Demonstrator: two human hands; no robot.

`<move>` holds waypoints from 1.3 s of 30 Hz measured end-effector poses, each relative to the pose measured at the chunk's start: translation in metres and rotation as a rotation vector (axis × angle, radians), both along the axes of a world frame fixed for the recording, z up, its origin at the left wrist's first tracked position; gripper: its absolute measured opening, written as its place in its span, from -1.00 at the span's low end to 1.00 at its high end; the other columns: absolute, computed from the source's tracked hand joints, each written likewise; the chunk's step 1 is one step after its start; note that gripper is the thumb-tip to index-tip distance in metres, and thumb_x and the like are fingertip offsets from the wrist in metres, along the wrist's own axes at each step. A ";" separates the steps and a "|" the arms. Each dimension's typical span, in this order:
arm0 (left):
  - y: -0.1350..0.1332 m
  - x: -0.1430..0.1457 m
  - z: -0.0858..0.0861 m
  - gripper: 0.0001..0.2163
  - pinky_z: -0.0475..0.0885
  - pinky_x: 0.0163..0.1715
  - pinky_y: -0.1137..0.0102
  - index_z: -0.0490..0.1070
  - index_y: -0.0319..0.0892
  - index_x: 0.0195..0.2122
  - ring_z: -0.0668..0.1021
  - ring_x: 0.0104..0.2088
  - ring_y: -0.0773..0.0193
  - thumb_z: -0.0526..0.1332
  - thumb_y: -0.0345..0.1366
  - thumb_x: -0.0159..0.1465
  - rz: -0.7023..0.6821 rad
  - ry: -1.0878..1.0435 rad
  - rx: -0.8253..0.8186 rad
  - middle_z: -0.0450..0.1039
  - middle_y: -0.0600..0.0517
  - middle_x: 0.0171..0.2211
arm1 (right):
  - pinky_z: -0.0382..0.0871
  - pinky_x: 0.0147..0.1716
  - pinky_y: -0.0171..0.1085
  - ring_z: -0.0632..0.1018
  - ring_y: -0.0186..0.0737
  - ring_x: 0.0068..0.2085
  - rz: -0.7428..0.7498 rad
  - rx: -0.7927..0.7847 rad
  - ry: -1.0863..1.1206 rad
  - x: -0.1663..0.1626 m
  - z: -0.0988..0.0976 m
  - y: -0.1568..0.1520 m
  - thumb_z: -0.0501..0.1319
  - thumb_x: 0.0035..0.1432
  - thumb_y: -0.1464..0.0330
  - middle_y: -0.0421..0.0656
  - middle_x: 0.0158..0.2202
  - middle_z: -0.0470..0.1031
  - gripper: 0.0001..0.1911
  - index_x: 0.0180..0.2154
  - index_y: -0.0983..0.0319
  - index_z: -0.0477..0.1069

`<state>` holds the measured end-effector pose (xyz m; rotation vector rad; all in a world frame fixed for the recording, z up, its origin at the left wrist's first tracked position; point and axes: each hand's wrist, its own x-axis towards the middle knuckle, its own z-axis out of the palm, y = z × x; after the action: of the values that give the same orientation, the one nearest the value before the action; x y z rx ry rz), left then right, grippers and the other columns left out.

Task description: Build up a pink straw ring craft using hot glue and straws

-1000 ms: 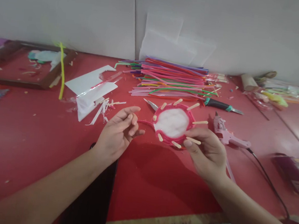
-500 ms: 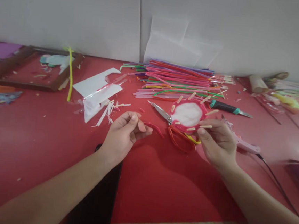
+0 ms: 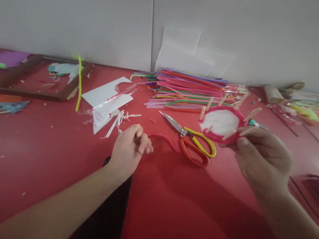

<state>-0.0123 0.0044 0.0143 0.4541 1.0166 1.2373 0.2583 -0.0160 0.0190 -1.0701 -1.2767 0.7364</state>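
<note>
My right hand point(image 3: 264, 158) pinches the lower right edge of a round craft piece with a white middle point(image 3: 221, 122), a fuzzy pink rim and several short wooden sticks around it. The piece is raised above the table and tilted towards me. Left of it my left hand point(image 3: 130, 148) hovers with its fingers curled in; whatever they may hold is hidden. Beside those fingertips a pink pipe cleaner point(image 3: 165, 137) curves over the red table. Between the hands lie scissors point(image 3: 187, 134) with one red and one yellow handle, blades slightly apart.
Behind lies a heap of coloured pipe cleaners point(image 3: 190, 87). White card point(image 3: 108, 94) and thin scraps point(image 3: 115, 125) are left of centre, near a brown frame point(image 3: 33, 94). A black flat object point(image 3: 103, 211) sits under my left forearm. A teal-handled cutter point(image 3: 255, 123) is partly hidden.
My right hand has moved right and nearer with the round piece, uncovering the scissors' handles. My left hand's fingers have curled in, away from the pink pipe cleaner.
</note>
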 end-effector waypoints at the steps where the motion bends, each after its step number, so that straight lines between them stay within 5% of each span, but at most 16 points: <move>1: 0.001 0.000 0.000 -0.52 0.43 -0.61 0.49 0.13 -0.12 -0.68 0.28 -0.76 0.38 -0.08 -0.36 0.46 -0.008 0.010 -0.008 0.06 0.18 -0.89 | 0.61 -0.41 -0.31 0.64 -0.30 -0.39 0.029 -0.018 0.024 -0.010 0.004 -0.006 0.40 0.17 0.33 -0.23 -0.32 0.61 -0.87 -0.20 0.11 0.57; 4: 0.001 0.000 -0.002 -0.51 0.46 -0.58 0.47 0.13 -0.13 -0.68 0.34 -0.73 0.39 0.14 -0.16 0.41 -0.055 0.027 0.069 0.13 0.18 -0.84 | 0.63 -0.37 -0.32 0.67 -0.30 -0.37 0.160 -0.081 0.051 -0.041 0.010 -0.018 0.37 0.22 0.34 -0.24 -0.32 0.64 -0.89 -0.17 0.10 0.56; 7: -0.003 0.001 -0.003 -0.80 0.49 -0.53 0.48 0.37 -0.13 -0.45 0.51 -0.55 0.38 0.42 -0.32 0.12 -0.117 -0.003 0.129 0.50 0.14 -0.52 | 0.63 -0.42 -0.34 0.67 -0.29 -0.44 0.291 -0.184 0.131 -0.064 0.007 -0.018 0.34 0.25 0.32 -0.24 -0.42 0.64 -0.91 -0.18 0.12 0.56; 10: -0.008 0.001 -0.004 -0.50 0.50 -0.46 0.43 0.41 -0.04 -0.07 0.61 -0.37 0.28 0.30 -0.53 -0.08 -0.290 -0.098 0.134 0.60 0.03 -0.13 | 0.66 -0.42 -0.27 0.67 -0.27 -0.47 0.326 -0.247 0.253 -0.076 -0.002 -0.015 0.33 0.25 0.27 -0.22 -0.44 0.64 -0.87 -0.18 0.15 0.56; 14: -0.012 -0.001 -0.019 -0.24 0.53 -0.11 0.11 0.24 0.03 0.18 0.59 0.02 -0.02 0.17 -0.46 -0.14 -0.479 -0.107 0.242 0.43 -0.13 0.19 | 0.66 -0.42 -0.29 0.66 -0.29 -0.48 0.285 -0.297 0.317 -0.077 -0.016 -0.017 0.37 0.21 0.27 -0.21 -0.45 0.63 -0.85 -0.20 0.19 0.58; 18: -0.017 0.000 -0.033 -0.19 0.23 0.27 -0.03 0.03 0.16 0.31 0.13 0.42 -0.01 0.22 -0.46 0.03 -0.219 0.411 0.612 0.01 -0.04 0.42 | 0.61 -0.53 -0.36 0.62 -0.31 -0.56 0.220 -0.392 0.384 -0.076 -0.020 -0.016 0.44 0.11 0.24 -0.22 -0.53 0.61 -0.81 -0.29 0.22 0.60; 21: -0.023 0.000 -0.027 -0.40 0.11 0.32 -0.06 0.23 0.05 0.19 0.15 0.39 -0.08 0.35 -0.40 0.14 0.002 0.903 0.990 0.11 -0.12 0.35 | 0.59 -0.55 -0.40 0.62 -0.32 -0.58 0.204 -0.478 0.391 -0.078 -0.018 -0.016 0.47 0.05 0.21 -0.20 -0.54 0.62 -0.76 -0.32 0.24 0.60; 25: -0.026 0.001 -0.013 -0.75 0.30 0.18 0.08 0.46 -0.04 -0.10 0.45 0.14 -0.01 0.40 -0.33 0.21 0.002 1.295 1.237 0.38 -0.12 0.13 | 0.63 -0.51 -0.33 0.64 -0.27 -0.56 0.249 -0.518 0.403 -0.081 -0.017 -0.020 0.47 0.05 0.18 -0.18 -0.50 0.64 -0.72 -0.28 0.24 0.59; 31: -0.024 0.001 -0.011 -0.87 0.43 0.02 0.14 0.53 -0.01 -0.21 0.53 0.00 0.08 0.34 -0.38 0.25 0.031 1.194 1.164 0.49 -0.05 -0.02 | 0.65 -0.47 -0.24 0.68 -0.20 -0.48 0.329 -0.459 0.263 -0.083 -0.012 -0.027 0.39 0.15 0.17 -0.18 -0.45 0.66 -0.68 -0.14 0.22 0.52; 36: -0.024 0.002 -0.012 -0.88 0.45 -0.04 0.25 0.57 -0.03 -0.23 0.54 -0.04 0.16 0.31 -0.42 0.29 0.009 1.131 1.117 0.49 -0.03 -0.05 | 0.38 -0.65 -0.41 0.48 -0.40 -0.64 0.138 -0.120 -0.140 -0.080 -0.009 -0.034 0.37 0.17 0.38 -0.38 -0.60 0.46 -0.73 -0.08 0.13 0.44; 39: -0.022 0.002 -0.013 -0.86 0.45 -0.07 0.24 0.58 -0.02 -0.21 0.52 -0.04 0.15 0.27 -0.40 0.32 -0.027 1.149 1.124 0.49 -0.04 -0.03 | 0.42 -0.56 -0.40 0.46 -0.41 -0.56 0.082 0.102 -0.355 -0.079 -0.007 -0.037 0.36 0.17 0.43 -0.37 -0.55 0.42 -0.71 -0.06 0.09 0.45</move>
<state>-0.0099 -0.0179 0.0010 2.2171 1.0996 1.4352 0.1797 -0.0531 0.0119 -1.1018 -1.6512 0.5499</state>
